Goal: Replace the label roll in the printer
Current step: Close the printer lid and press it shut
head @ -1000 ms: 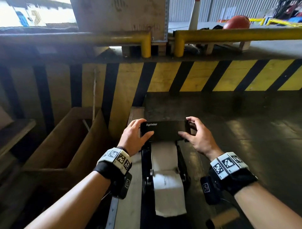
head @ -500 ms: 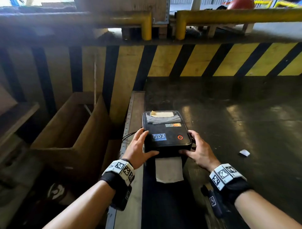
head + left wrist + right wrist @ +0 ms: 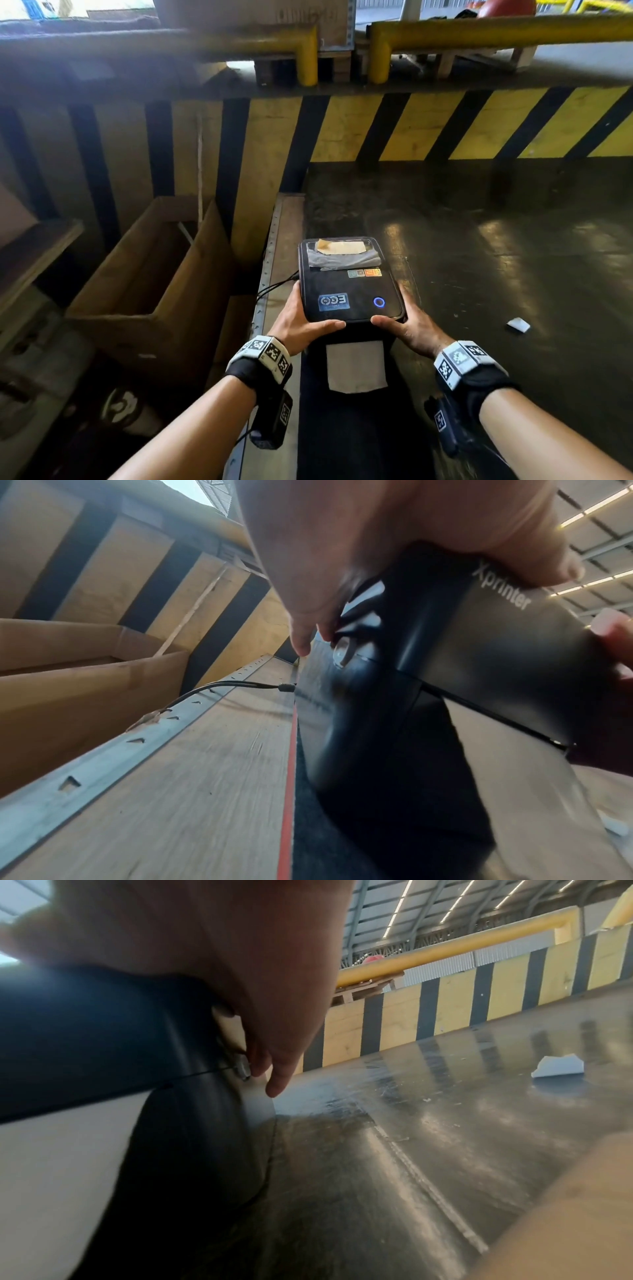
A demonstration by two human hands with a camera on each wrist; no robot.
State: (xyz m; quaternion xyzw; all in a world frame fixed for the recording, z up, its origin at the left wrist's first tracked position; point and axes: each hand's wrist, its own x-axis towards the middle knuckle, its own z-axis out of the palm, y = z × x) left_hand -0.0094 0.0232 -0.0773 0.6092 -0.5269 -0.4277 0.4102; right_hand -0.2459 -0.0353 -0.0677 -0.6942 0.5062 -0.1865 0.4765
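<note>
With the lid down over the body, the printer (image 3: 349, 284) sits on a dark strip beside the wooden bench edge (image 3: 274, 260), its long axis running straight away from the person, front face nearest. Left hand (image 3: 301, 322) clamps the near left corner: thumb laid across the lid's front edge, fingers curled down the side, one fingertip at the round side latch (image 3: 342, 650). Right hand (image 3: 407, 327) mirrors it on the near right corner, thumb on top, a finger (image 3: 260, 1066) touching the latch there. Both hands equally near; the printer lies between them, directly ahead of the fingers. A tongue of label paper (image 3: 356, 366) hangs from the front slot, between the wrists. Ring light (image 3: 378, 302) on the lid glows blue. Judged: lid looks seated; any final press goes straight down at the near corners. Black cable (image 3: 219, 688) exits the left side.
</note>
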